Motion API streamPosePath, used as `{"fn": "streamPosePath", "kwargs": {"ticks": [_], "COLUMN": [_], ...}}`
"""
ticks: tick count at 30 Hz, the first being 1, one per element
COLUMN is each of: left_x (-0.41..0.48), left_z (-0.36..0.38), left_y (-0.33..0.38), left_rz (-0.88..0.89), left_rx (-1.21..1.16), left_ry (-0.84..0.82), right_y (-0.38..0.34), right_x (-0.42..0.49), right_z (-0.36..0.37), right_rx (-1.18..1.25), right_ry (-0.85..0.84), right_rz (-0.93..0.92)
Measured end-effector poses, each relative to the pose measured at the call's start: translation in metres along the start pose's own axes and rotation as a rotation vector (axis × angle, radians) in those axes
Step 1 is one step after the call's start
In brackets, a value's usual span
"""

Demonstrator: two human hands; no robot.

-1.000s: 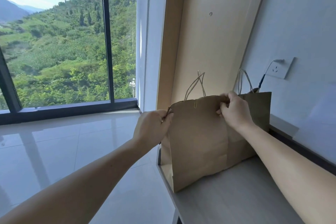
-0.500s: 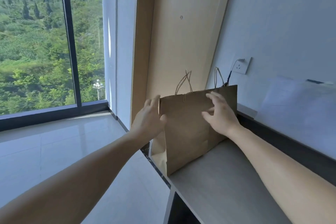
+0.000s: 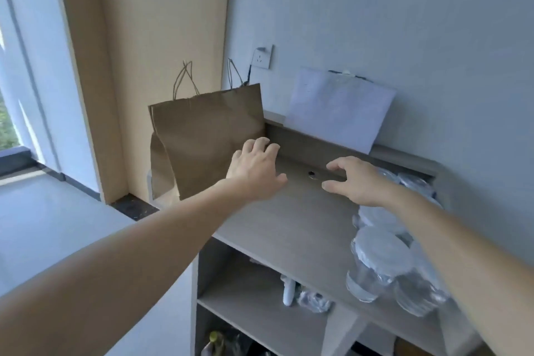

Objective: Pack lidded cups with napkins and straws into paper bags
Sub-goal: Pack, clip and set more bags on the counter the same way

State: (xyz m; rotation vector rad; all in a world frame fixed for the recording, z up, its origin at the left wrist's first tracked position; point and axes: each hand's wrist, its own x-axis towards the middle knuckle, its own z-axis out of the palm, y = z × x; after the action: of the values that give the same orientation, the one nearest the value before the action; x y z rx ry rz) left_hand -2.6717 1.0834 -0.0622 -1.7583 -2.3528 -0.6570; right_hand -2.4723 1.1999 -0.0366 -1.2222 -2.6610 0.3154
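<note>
A second ago both hands were pinching the top edge of the paper bag [image 3: 202, 136]; now they have let it go. The bag stands on its own at the far left end of the desk top [image 3: 289, 220], just in front of the wooden panel [image 3: 161, 37], with its cord handles [image 3: 185, 78] sticking up. The left hand [image 3: 254, 170] is released, fingers spread and holding nothing. It sits in front of the bag's lower right corner, and whether it grazes the paper cannot be told. The right hand [image 3: 357, 182] hangs over the bare desk top, well clear of the bag, fingers loosely curved around nothing. The view has also swung right, bringing a cluster of clear lidded cups [image 3: 378, 251] into sight at the near right of the desk, below the right forearm. The bag appears placed and ready, so the next step is probably fetching a cup. No napkins or straws can be made out.
</note>
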Motion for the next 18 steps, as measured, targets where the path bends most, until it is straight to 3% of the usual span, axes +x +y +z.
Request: {"fn": "streamPosePath", "kwargs": {"ticks": [9,18], "left_x": [0.001,-0.02], "left_z": [0.022,0.085], "left_y": [0.154,0.369], "left_rz": [0.194,0.36], "left_rx": [-0.088,-0.075], "left_ry": [-0.087,-0.219], "right_y": [0.115,0.282], "right_x": [-0.104,-0.241], "right_z": [-0.044,-0.079], "right_rx": [0.024,0.021], "right_ry": [0.194,0.164], "right_rz": [0.188,0.373]}}
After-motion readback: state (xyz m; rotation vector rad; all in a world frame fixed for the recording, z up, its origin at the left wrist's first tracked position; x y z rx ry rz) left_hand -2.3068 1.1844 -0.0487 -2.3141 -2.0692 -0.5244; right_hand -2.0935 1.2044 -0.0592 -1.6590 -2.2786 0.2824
